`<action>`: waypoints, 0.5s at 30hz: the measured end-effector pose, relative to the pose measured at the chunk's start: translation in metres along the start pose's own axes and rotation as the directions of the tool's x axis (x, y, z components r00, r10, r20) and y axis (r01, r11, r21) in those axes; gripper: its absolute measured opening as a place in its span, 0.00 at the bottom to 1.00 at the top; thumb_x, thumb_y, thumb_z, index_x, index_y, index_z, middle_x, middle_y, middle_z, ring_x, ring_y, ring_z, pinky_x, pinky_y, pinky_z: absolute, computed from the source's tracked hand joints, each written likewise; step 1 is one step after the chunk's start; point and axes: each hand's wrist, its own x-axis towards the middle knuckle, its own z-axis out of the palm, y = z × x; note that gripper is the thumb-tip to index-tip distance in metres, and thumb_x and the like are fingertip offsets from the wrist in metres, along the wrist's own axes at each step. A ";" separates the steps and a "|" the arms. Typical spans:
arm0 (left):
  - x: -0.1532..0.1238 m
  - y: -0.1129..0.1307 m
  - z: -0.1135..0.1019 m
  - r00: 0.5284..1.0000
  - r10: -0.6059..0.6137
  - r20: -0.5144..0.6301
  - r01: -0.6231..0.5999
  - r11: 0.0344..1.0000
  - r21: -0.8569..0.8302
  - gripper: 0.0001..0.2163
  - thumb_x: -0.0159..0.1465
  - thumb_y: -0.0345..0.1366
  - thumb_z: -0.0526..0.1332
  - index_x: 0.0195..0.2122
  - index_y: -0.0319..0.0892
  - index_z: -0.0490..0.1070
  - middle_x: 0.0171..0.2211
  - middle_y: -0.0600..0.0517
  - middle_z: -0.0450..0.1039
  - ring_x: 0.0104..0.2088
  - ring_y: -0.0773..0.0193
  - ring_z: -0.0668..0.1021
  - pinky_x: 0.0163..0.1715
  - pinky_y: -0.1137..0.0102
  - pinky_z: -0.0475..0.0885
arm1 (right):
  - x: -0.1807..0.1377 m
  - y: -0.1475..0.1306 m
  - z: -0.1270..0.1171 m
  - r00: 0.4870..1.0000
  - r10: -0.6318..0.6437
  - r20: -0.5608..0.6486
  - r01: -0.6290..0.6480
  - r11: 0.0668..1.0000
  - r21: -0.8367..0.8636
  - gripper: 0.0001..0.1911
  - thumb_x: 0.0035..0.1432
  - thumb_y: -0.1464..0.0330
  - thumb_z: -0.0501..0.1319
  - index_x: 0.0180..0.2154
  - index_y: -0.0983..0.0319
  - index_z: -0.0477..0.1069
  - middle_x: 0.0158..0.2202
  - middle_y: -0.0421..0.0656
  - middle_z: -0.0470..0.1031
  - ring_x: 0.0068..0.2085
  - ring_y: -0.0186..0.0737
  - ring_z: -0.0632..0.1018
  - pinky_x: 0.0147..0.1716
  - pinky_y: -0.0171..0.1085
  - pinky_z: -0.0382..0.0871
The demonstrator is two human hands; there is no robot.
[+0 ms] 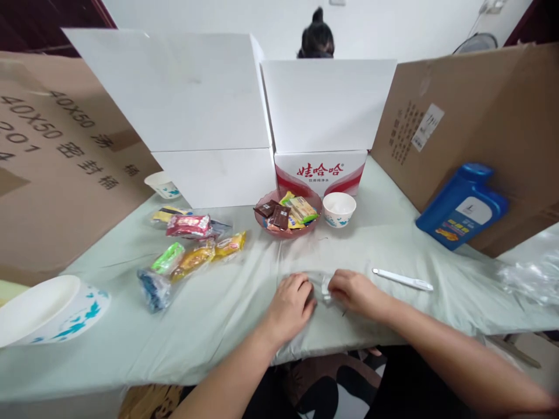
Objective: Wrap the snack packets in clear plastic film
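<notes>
Low over the table's near edge, my right hand (354, 292) has its fingers closed on a small piece of crinkled clear plastic (325, 289). My left hand (290, 304) rests on the cloth just left of it, fingers curled together; what they hold, if anything, is hidden. Beyond both hands stands a pink glass bowl (286, 231) filled with wrapped snacks. Beside the bowl is a white paper cup (339, 210) with a blue leaf print. A white capped pen or cutter (402, 279) lies to the right of my right hand.
Clear bags of wrapped snacks (192, 256) lie at left, near a large paper bowl (65, 314). A blue bottle (465, 205) leans at right against a cardboard box (463, 116). White boxes (209, 105) form a back wall, with a person (317, 35) behind.
</notes>
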 end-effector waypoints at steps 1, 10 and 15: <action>0.000 0.000 0.000 1.000 0.004 0.006 -0.004 1.000 0.004 0.07 0.59 0.28 0.61 0.38 0.43 0.69 0.43 0.46 0.70 0.45 0.52 0.74 0.45 0.55 0.73 | 0.010 0.010 -0.015 0.997 0.042 -0.066 -0.041 0.999 0.011 0.08 0.60 0.75 0.56 0.36 0.61 0.73 0.35 0.44 0.75 0.37 0.39 0.75 0.38 0.35 0.67; 0.000 0.000 -0.004 0.992 0.002 0.122 0.000 1.000 -0.018 0.09 0.60 0.31 0.63 0.41 0.42 0.68 0.45 0.45 0.69 0.49 0.51 0.71 0.49 0.54 0.69 | 0.164 0.078 -0.107 0.861 0.442 -0.253 -0.493 0.847 -0.198 0.07 0.53 0.72 0.62 0.36 0.63 0.77 0.36 0.48 0.78 0.39 0.44 0.77 0.38 0.38 0.67; -0.001 -0.001 -0.006 0.984 -0.002 0.180 0.004 1.000 -0.011 0.09 0.61 0.36 0.63 0.42 0.42 0.68 0.47 0.46 0.69 0.51 0.52 0.70 0.51 0.56 0.67 | 0.185 0.073 -0.083 0.851 0.489 -0.189 -0.519 0.839 -0.164 0.06 0.49 0.75 0.64 0.21 0.67 0.76 0.23 0.48 0.76 0.31 0.45 0.77 0.30 0.39 0.66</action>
